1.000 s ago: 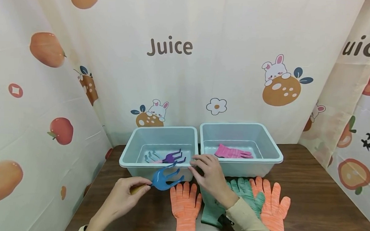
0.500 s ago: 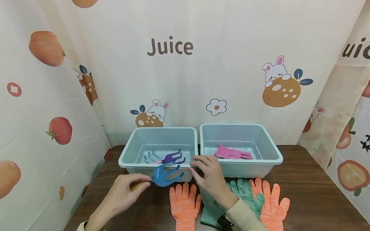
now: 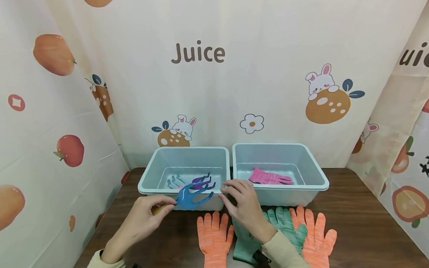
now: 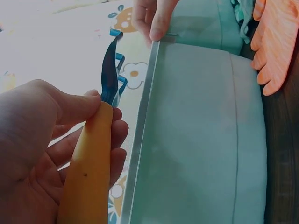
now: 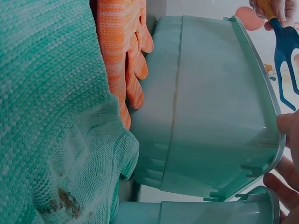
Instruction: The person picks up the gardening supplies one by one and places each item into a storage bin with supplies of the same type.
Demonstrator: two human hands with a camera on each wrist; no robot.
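My left hand (image 3: 146,214) holds a hand rake (image 3: 189,197) by its yellow handle (image 4: 88,163), thumb along the top. The rake's blue tines overlap the front rim of the left light-blue bin (image 3: 184,193) in the head view. Inside that bin lie a purple hand rake (image 3: 206,182) with a pink handle and a pale blue rake (image 3: 175,181). My right hand (image 3: 242,204) grips the same bin's rim at its front right corner, thumb at the outer side. Its fingers (image 5: 282,189) reach into the narrow gap beside the right bin (image 3: 280,186).
A pink glove (image 3: 267,176) lies in the right bin. In front of the bins, on the dark wood table (image 3: 360,218), are an orange glove (image 3: 215,240), green gloves (image 3: 286,225) and another orange glove (image 3: 318,242). A printed curtain (image 3: 273,73) stands behind.
My left hand has raised the blue rake slightly and moved it toward the left bin, so its tines now overlap the purple rake in the head view. The right hand stays at the rim.
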